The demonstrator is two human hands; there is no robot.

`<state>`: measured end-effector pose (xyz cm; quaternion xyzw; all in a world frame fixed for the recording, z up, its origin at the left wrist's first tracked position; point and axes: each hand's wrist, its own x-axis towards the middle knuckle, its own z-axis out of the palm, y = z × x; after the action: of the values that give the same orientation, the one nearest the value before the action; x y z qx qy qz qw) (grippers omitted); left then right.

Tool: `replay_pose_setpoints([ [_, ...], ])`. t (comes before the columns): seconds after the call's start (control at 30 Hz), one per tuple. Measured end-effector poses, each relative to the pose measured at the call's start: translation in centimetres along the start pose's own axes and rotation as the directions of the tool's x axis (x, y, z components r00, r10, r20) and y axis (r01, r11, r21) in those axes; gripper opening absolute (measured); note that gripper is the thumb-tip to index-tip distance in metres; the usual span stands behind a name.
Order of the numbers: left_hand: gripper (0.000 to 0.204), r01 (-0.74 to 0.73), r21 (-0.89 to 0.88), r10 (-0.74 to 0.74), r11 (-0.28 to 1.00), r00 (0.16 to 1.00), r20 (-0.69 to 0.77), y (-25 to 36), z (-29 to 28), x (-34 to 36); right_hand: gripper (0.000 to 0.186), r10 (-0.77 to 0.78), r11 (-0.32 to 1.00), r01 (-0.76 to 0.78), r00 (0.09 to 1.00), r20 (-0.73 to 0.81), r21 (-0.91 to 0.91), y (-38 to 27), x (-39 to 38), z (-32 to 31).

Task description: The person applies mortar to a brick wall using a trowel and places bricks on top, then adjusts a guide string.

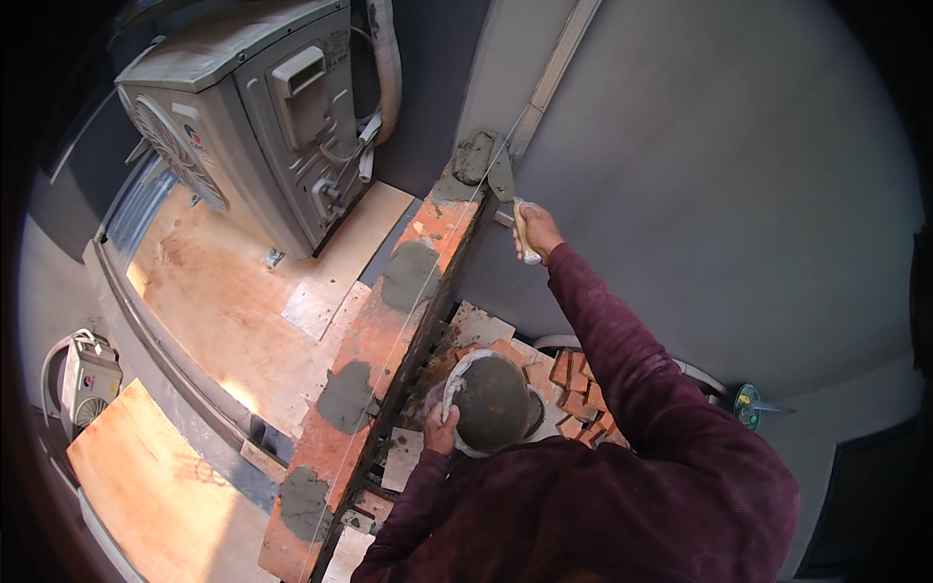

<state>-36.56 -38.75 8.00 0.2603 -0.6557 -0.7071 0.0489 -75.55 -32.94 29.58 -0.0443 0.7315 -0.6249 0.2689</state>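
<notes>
My right hand [540, 233] is closed round the pale handle of a trowel [501, 177]. Its grey blade touches a lump of wet mortar [473, 157] at the far end of a low brick wall [372, 335]. Separate mortar patches [345, 397] lie along the top of the bricks. A thin white string [449, 235] runs taut lengthwise over the wall. My left hand [440, 430] grips the near-left rim of a whitish bucket [451, 387]. Grey mortar [491, 403] fills much of that bucket, close in front of my body.
An outdoor air-conditioner unit [282, 126] stands beyond the wall on the left, and a smaller-looking one [92, 381] farther left. Loose bricks [581, 394] are piled right of the bucket. A grey wall [700, 204] rises on the right, with a green round object [747, 406] near its base.
</notes>
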Motion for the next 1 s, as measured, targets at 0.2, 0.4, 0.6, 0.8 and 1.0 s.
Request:
replay_pose_setpoints([
  [0.2,0.031,-0.058,-0.11,0.054,0.992,0.998,-0.038,0.6,-0.7,-1.6,0.032,0.081,0.916,-0.079,0.997,0.01,0.392,2.7,0.1,3.6],
  [0.4,0.031,-0.041,-0.042,0.039,0.998,0.998,-0.051,1.0,-0.7,-0.9,0.035,0.057,0.972,-0.081,0.992,0.112,0.221,4.1,-6.4,4.1],
  [0.6,0.03,-0.052,-0.011,0.052,0.999,0.999,-0.002,1.1,0.6,0.6,0.031,-0.029,0.935,-0.019,0.991,0.127,0.355,1.4,-2.4,1.5],
  [0.8,0.03,-0.124,0.06,0.126,0.991,0.991,-0.036,1.3,1.2,0.0,0.036,0.019,0.806,-0.06,0.997,0.075,0.589,2.4,0.7,3.6],
  [1.0,0.035,0.045,-0.011,-0.045,0.999,0.999,-0.027,0.1,1.1,0.1,0.039,0.081,0.745,-0.257,0.951,0.3,0.615,5.4,-2.9,2.6],
])
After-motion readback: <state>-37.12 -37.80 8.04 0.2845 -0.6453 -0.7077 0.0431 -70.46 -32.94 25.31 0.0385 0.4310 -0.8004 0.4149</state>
